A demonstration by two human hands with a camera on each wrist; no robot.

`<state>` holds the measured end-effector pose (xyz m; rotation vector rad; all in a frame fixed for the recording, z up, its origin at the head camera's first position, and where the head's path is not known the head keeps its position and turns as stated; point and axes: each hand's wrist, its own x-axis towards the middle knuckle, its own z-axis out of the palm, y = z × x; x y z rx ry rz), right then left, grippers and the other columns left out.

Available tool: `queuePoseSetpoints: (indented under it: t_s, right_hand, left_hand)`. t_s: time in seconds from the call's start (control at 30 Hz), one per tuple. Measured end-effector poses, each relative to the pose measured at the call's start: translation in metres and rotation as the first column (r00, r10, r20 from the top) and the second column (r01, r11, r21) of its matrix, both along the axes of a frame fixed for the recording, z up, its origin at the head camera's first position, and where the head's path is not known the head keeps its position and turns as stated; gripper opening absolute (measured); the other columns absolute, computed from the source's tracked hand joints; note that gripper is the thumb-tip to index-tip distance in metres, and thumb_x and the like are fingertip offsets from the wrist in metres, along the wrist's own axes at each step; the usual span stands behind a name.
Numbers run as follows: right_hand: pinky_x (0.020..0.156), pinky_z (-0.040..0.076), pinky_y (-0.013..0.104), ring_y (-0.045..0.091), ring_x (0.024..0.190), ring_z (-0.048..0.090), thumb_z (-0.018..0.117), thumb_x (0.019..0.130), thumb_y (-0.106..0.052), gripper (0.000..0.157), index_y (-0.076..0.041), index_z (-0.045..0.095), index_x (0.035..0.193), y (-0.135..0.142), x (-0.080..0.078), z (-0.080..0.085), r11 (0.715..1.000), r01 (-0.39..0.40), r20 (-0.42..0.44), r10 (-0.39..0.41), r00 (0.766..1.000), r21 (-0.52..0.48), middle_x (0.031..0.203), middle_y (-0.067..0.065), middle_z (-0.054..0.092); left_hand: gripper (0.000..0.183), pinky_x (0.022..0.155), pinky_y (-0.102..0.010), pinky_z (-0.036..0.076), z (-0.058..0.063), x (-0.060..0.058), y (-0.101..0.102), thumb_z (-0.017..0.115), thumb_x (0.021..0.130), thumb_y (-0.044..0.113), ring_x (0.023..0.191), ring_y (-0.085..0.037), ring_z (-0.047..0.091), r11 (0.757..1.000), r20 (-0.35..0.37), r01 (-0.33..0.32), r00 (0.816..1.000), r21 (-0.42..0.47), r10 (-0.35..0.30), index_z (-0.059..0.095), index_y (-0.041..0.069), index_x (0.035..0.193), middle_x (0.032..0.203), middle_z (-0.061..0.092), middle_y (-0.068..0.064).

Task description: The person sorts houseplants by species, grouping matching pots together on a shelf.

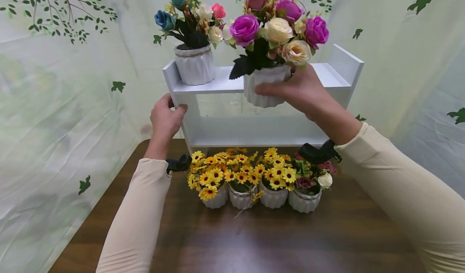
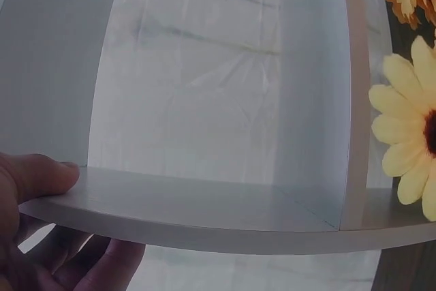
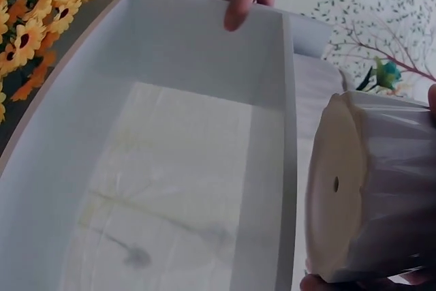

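My right hand (image 1: pixel 303 91) grips a white ribbed flowerpot (image 1: pixel 267 85) of purple and cream roses (image 1: pixel 277 30), held up in front of the top board of a white shelf (image 1: pixel 261 129). In the right wrist view the bottom of this flowerpot (image 3: pixel 337 182) shows a small hole. My left hand (image 1: pixel 165 117) holds the shelf's left side panel, thumb on the inner face and fingers behind, as the left wrist view also shows around the panel (image 2: pixel 204 216). On the top board at the left stands another white flowerpot (image 1: pixel 196 65) with blue, white and pink roses.
In front of the shelf, a row of white pots stands on the brown wooden table (image 1: pixel 232 240). Several hold yellow daisies (image 1: pixel 241 172); the rightmost pot (image 1: pixel 305 200) has dark red and white flowers. A leaf-printed curtain (image 1: pixel 80 103) hangs behind.
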<state>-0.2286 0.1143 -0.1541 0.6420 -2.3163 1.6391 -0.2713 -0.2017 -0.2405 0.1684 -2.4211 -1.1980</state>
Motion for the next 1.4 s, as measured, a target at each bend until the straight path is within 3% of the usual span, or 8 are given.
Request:
queuePoseSetpoints:
  t_s: [0.37, 0.6, 0.73, 1.13, 1.4]
  right_hand:
    - [0.1, 0.051, 0.038, 0.019, 0.122, 0.054, 0.086, 0.074, -0.019, 0.076, -0.021, 0.047, 0.14, -0.016, -0.018, 0.01, 0.993, 0.111, 0.13, -0.104, 0.986, -0.05, 0.136, 0.003, 0.056]
    - [0.114, 0.036, 0.032, 0.013, 0.133, 0.045, 0.087, 0.073, -0.024, 0.088, -0.026, 0.04, 0.147, -0.017, -0.034, 0.015, 0.982, 0.187, 0.149, -0.182, 0.972, -0.017, 0.151, -0.001, 0.046]
    - [0.118, 0.032, 0.033, 0.013, 0.138, 0.041, 0.087, 0.074, -0.025, 0.09, -0.03, 0.037, 0.148, -0.016, -0.043, 0.017, 0.979, 0.203, 0.16, -0.195, 0.968, -0.032, 0.155, -0.005, 0.042]
    - [0.115, 0.033, 0.025, 0.011, 0.139, 0.041, 0.088, 0.071, -0.025, 0.09, -0.029, 0.039, 0.147, -0.029, -0.064, 0.024, 0.955, 0.275, 0.194, -0.251, 0.948, -0.107, 0.153, -0.008, 0.045]
    - [0.114, 0.037, 0.026, 0.014, 0.137, 0.044, 0.088, 0.072, -0.026, 0.094, -0.026, 0.035, 0.149, -0.045, -0.073, 0.018, 0.948, 0.302, 0.295, -0.261, 0.919, -0.103, 0.151, -0.005, 0.047]
  left_hand:
    - [0.046, 0.098, -0.053, 0.049, 0.002, -0.005, 0.008, 0.055, 0.093, 0.024, 0.121, -0.033, 0.057, 1.0, -0.007, 0.024, 1.0, -0.014, -0.024, 0.055, 0.007, 0.136, 0.132, 0.063, -0.018]
    - [0.045, 0.099, -0.052, 0.049, 0.002, -0.003, 0.008, 0.056, 0.093, 0.023, 0.12, -0.034, 0.058, 0.999, -0.007, 0.007, 1.0, -0.043, -0.007, 0.056, 0.007, 0.135, 0.13, 0.064, -0.018]
    - [0.046, 0.098, -0.053, 0.05, 0.003, -0.003, 0.008, 0.056, 0.093, 0.023, 0.121, -0.035, 0.059, 0.999, -0.003, 0.015, 1.0, -0.044, -0.015, 0.056, 0.007, 0.136, 0.131, 0.064, -0.019]
    - [0.047, 0.098, -0.052, 0.052, 0.007, -0.003, 0.006, 0.056, 0.093, 0.022, 0.123, -0.036, 0.06, 0.999, 0.007, -0.003, 1.0, -0.032, 0.003, 0.054, 0.007, 0.138, 0.135, 0.062, -0.018]
    - [0.048, 0.098, -0.052, 0.052, 0.001, -0.001, 0.002, 0.056, 0.093, 0.02, 0.123, -0.034, 0.061, 1.0, -0.005, 0.001, 1.0, -0.022, -0.001, 0.054, 0.007, 0.139, 0.137, 0.061, -0.018]
